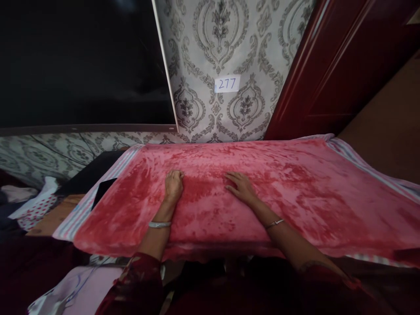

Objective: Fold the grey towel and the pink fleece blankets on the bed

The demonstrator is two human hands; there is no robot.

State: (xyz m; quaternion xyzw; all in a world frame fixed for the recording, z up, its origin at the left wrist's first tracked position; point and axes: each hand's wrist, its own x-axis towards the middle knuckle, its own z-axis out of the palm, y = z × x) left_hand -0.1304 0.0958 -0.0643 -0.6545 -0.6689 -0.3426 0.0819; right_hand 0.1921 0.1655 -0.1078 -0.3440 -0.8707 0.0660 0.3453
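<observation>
A red and pink plush blanket (210, 210), with striped borders at its left and right ends, lies spread flat before me. My left hand (173, 186) rests on its middle, left of centre, with the fingers curled inward; what they hold, if anything, is hidden beneath them. To the right, my right hand (241, 186) lies on the plush with its fingers stretched out and thumb apart, holding nothing. No bunched fabric shows around either hand. Each wrist wears a bracelet.
A large dark television screen (82, 65) stands at the back left. Patterned wallpaper behind carries a paper label (227, 83) reading 277. A dark red door frame (302, 87) rises at the right. Left of the blanket lies a dotted cloth (37, 212); a pink surface (92, 284) with a cord sits below.
</observation>
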